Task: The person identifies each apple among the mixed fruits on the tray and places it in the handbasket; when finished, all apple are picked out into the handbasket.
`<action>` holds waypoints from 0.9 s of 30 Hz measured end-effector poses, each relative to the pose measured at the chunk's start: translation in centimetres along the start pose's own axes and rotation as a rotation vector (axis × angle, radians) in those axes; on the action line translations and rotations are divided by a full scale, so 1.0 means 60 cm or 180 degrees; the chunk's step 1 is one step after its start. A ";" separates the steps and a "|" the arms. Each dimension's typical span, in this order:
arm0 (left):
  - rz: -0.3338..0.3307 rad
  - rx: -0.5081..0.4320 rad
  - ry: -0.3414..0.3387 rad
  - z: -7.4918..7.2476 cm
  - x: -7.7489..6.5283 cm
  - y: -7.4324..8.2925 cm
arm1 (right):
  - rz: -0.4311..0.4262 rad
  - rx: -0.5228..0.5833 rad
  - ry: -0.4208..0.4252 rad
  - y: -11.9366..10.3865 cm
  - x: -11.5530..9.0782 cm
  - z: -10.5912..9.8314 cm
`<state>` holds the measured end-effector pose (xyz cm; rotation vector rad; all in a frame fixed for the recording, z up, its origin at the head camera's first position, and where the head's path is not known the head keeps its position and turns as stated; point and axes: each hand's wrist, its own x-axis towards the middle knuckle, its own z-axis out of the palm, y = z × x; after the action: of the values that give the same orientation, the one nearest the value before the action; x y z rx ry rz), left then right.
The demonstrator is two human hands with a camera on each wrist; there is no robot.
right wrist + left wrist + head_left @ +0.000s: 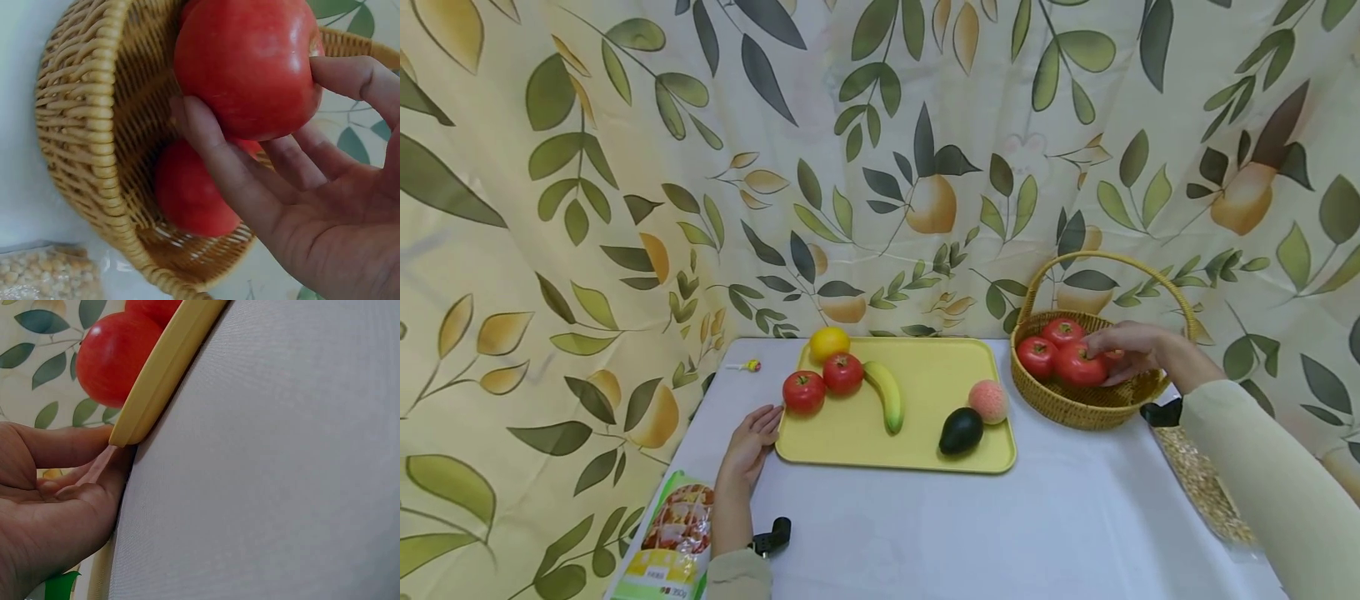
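My right hand (1131,350) reaches into the wicker basket (1067,417) and grips a red tomato (250,62), fingers and thumb around its sides. Other tomatoes (1037,357) lie in the basket beside it. At the yellow tray's (895,461) left edge is my left hand (751,442). The left wrist view shows its fingertips pinching the tray's corner rim. Two tomatoes (803,392) and a yellow lemon (829,342) sit at the tray's left end. A banana (887,398) lies mid-tray, with a dark avocado (961,432) and a pink peach (988,402) on the right.
A lollipop (745,366) lies behind the left hand. A printed food bag (670,533) is by the left forearm. Under the right forearm lies a clear bag of kernels (1206,483). The basket's handle (1105,256) arches above it, before a patterned curtain (880,167).
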<state>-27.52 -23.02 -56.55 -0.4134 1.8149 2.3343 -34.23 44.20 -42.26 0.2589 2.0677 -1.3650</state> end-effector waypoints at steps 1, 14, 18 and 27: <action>-0.0001 -0.0003 0.0006 0.001 0.000 0.000 | 0.0009 -0.0027 -0.0002 0.003 0.001 -0.001; 0.0098 0.0029 -0.0091 -0.004 0.005 -0.005 | 0.0067 -0.0254 0.0035 0.020 0.001 0.002; 0.0185 -0.0006 -0.0151 -0.005 0.004 -0.007 | 0.0070 -0.0251 0.0057 0.026 0.007 0.004; 0.0195 0.0001 -0.0165 -0.004 0.003 -0.007 | 0.0089 -0.0309 0.0111 0.047 0.023 0.015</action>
<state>-27.52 -23.15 -57.06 -0.2985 1.8292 2.3616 -33.57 44.37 -45.43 0.2708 2.1443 -1.2476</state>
